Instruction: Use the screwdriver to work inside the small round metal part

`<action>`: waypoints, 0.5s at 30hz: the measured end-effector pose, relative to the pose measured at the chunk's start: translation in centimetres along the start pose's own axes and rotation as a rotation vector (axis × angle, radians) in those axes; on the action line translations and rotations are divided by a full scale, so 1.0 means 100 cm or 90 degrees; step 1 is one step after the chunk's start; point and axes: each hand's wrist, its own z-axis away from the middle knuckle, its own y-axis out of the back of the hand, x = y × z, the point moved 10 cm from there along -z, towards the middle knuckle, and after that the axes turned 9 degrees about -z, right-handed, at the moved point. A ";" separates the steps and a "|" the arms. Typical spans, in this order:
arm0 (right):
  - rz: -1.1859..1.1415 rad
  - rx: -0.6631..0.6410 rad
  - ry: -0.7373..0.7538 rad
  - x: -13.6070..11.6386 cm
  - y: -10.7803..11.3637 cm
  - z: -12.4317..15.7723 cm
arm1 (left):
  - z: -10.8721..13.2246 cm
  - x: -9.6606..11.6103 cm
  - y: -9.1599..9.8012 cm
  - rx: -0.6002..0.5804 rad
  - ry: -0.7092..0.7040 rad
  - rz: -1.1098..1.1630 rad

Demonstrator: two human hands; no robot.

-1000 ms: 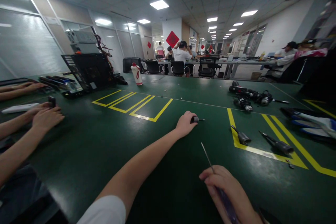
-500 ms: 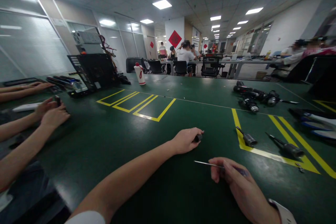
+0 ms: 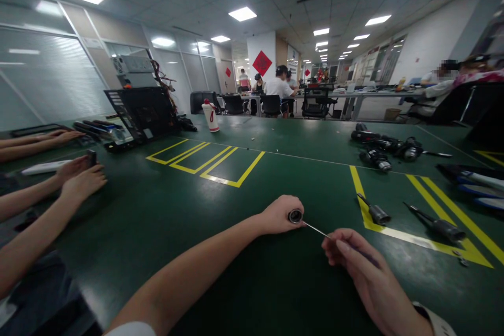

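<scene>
My left hand (image 3: pixel 280 213) is closed around a dark cylindrical metal part (image 3: pixel 295 216), whose round, ring-like end faces me. In my right hand (image 3: pixel 356 260) is a thin screwdriver (image 3: pixel 317 230), gripped near its handle between thumb and fingers. The thin shaft points up and left, with its tip close beside the cylindrical part; whether they touch I cannot tell. To the right, two dark cylindrical parts with long shafts, a shorter one (image 3: pixel 378 214) and a longer one (image 3: pixel 444 228), lie by the yellow tape. Small metal pieces (image 3: pixel 461 259) rest near them.
Several black tool bodies (image 3: pixel 384 146) lie at the right back of the green table (image 3: pixel 165 241). A white bottle (image 3: pixel 210 116) and a black computer case (image 3: pixel 142 113) stand at the far left. Another person's hands (image 3: pixel 81 178) hold a phone at the left. More people sit behind.
My left hand has turned the cylindrical part so its round end faces me. The screwdriver has swung round and moved right, its tip now by that part. The view has tilted slightly up.
</scene>
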 end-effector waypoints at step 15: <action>0.627 -0.255 0.477 -0.063 -0.062 0.043 | 0.002 0.017 -0.025 -0.111 -0.016 0.009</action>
